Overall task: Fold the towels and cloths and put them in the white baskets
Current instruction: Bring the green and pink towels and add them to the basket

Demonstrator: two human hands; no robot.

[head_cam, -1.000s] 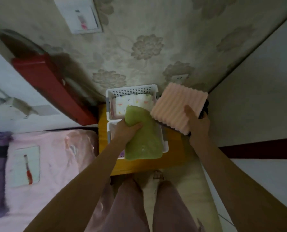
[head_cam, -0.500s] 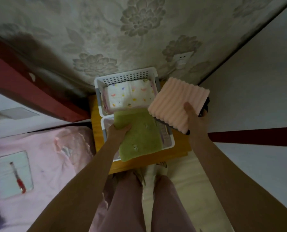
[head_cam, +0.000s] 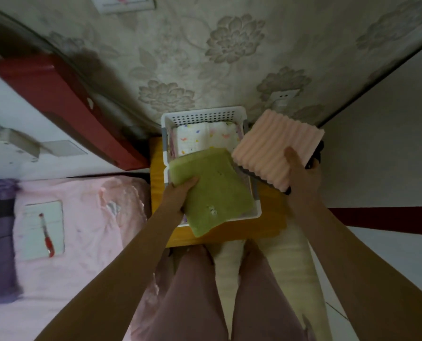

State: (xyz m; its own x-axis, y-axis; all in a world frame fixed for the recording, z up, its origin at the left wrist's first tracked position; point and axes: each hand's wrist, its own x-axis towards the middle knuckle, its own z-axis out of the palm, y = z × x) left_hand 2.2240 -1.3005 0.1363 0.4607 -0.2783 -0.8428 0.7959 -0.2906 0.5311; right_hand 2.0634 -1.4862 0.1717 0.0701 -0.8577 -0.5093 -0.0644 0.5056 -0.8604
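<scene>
At 12 o'clock from the knees, on a small yellow tabletop (head_cam: 271, 225): two white baskets, set end to end against the wall. Far basket (head_cam: 202, 114): holds one folded white cloth (head_cam: 205, 139) with coloured print, lying flat. Near basket (head_cam: 258, 207): mostly covered by a folded green towel (head_cam: 212, 190), held tilted above it, one corner overhanging the near rim at 6 o'clock.

Left hand (head_cam: 178, 195): grips the green towel at its 9 o'clock edge, thumb on top, fingers hidden beneath. Right hand (head_cam: 301, 173): holds a folded pink ribbed towel (head_cam: 276, 148) at 2 o'clock of the near basket, thumb pressed on the upper face; a dark item under the pink towel, too hidden to identify.

Step in hand, as judged: placing the green towel into the near basket. Next move calls for squaring the towel to the basket walls, lowering it flat, drawing in the overhanging corner, then releasing. Pink towel likely follows.

Count: baskets, two. Folded pieces in view, three: one white, one green, one pink. Hands, two, both occupied. Contents of the near basket under the green towel: cannot tell.
</scene>
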